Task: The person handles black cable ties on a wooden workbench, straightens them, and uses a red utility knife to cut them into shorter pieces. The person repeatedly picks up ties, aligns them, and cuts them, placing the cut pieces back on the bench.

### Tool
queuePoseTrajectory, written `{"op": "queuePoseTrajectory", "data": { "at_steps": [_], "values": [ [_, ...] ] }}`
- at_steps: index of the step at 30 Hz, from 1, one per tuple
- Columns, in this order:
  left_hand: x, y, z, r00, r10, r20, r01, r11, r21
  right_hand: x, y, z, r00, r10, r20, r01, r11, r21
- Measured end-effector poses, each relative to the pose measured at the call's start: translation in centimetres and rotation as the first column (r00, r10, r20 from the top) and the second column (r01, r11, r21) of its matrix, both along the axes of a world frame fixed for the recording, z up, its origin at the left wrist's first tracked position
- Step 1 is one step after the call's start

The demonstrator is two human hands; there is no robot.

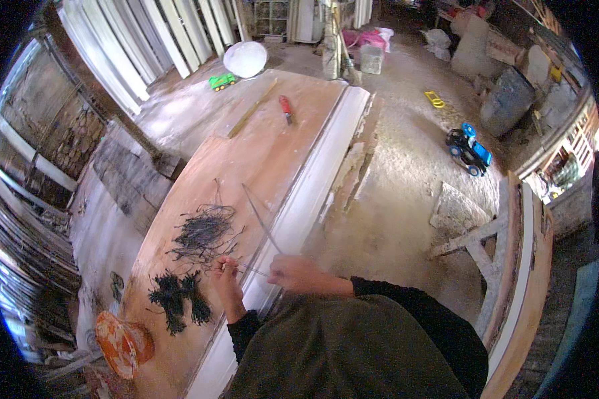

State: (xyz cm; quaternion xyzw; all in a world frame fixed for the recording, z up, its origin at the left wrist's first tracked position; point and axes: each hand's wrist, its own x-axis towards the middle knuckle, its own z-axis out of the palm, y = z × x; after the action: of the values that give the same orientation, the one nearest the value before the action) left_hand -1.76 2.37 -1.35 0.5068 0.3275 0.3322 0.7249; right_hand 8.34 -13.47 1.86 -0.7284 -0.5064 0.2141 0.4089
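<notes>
At the near edge of a long wooden board (273, 149), my left hand (227, 282) is closed, fingers pinched on a thin strand (253, 269) that runs across to my right hand. My right hand (303, 274) is closed too, with a thin grey rod (261, 219) sticking out of it toward the far left over the board. Just beyond my left hand lies a loose tangle of dark thin strands (205, 231). Left of that hand are tied dark bundles (178, 299). Whether the rod and strand are one piece I cannot tell.
A white strip (313, 193) edges the board. On it lies a red-handled tool (285, 110); an orange, white-smeared container (123, 346) is at the near left. A blue toy vehicle (470, 149), a yellow frame (434, 99) and a green toy truck (221, 82) lie beyond.
</notes>
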Motion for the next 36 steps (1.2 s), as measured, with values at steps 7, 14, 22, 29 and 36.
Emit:
{"op": "queuePoseTrajectory", "data": {
  "at_steps": [7,14,22,29,36],
  "values": [
    [0.6,-0.3,0.4,0.994,-0.081,-0.075,0.088,0.992,0.087,-0.4,-1.3,-0.7,0.992,-0.125,-0.024,0.125,0.992,-0.005],
    [0.3,0.8,-0.6,0.990,-0.125,-0.067,0.130,0.988,0.089,-0.8,-0.9,-2.5,0.995,-0.096,0.014,0.095,0.992,0.081],
    [-0.1,1.9,-0.3,0.998,-0.061,-0.018,0.063,0.991,0.115,-0.4,0.0,-0.3,0.994,-0.106,0.001,0.106,0.994,-0.014],
    [-3.3,8.5,-3.5,0.944,0.329,0.035,-0.330,0.942,0.053,1.6,-1.6,-2.9,0.992,-0.123,-0.024,0.122,0.992,-0.042],
    [-0.9,6.2,-4.3,0.972,0.193,-0.131,-0.147,0.942,0.301,3.3,-3.2,-3.9,0.990,-0.139,-0.033,0.136,0.987,-0.083]
  ]
}}
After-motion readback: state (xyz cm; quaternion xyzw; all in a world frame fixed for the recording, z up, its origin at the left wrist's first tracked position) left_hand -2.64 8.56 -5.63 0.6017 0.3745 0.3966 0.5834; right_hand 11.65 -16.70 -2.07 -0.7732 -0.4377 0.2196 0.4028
